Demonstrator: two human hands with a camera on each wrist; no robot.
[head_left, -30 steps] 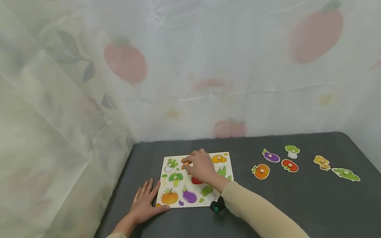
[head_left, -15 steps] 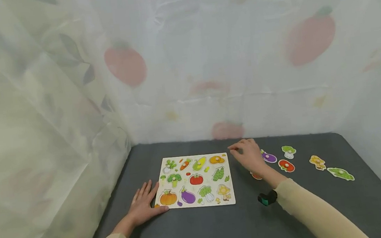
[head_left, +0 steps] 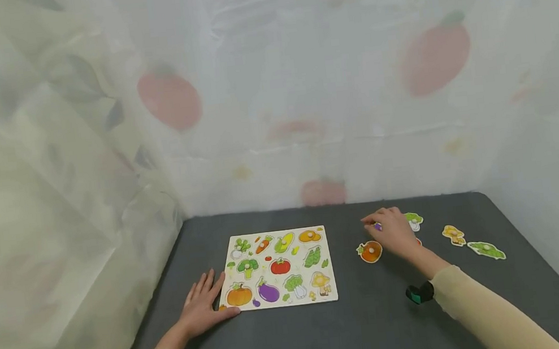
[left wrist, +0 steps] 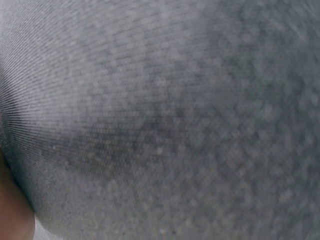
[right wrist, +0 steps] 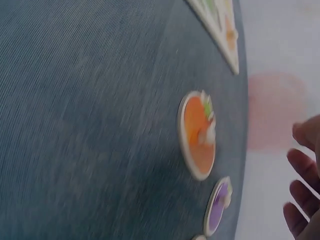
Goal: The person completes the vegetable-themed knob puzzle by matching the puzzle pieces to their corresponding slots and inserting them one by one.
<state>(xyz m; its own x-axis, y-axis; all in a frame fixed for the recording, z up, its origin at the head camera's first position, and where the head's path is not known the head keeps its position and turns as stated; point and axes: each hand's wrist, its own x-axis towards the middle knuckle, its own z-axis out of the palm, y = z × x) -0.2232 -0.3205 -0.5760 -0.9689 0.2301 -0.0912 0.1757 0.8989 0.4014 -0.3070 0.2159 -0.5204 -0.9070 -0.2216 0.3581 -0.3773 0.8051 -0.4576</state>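
Observation:
My left hand (head_left: 202,309) lies with spread fingers at the left edge of a white vegetable puzzle board (head_left: 287,304), thumb at its near-left corner. The left wrist view has mostly grey table cloth and a bit of skin. My right hand (head_left: 392,232) hovers above a purple eggplant piece (right wrist: 217,205), hiding most of it in the head view. In the right wrist view its fingers (right wrist: 302,196) are loosely bent and apart from the pieces. Beside it lies an orange pumpkin piece (head_left: 370,252) with a knob. On the board, a carrot (head_left: 262,246) sits in the back row.
A leafy green-and-white vegetable piece (head_left: 414,220) lies behind the right hand, and a red piece (head_left: 419,241) is nearly hidden by it. Further right are a mushroom piece (head_left: 453,235) and a pea pod piece (head_left: 487,250). Pale curtains (head_left: 270,84) border the dark table (head_left: 287,344).
My right hand has left the board's carrot and moved right, over the loose eggplant piece. The left hand stays at the board's edge. The head view has shifted slightly right.

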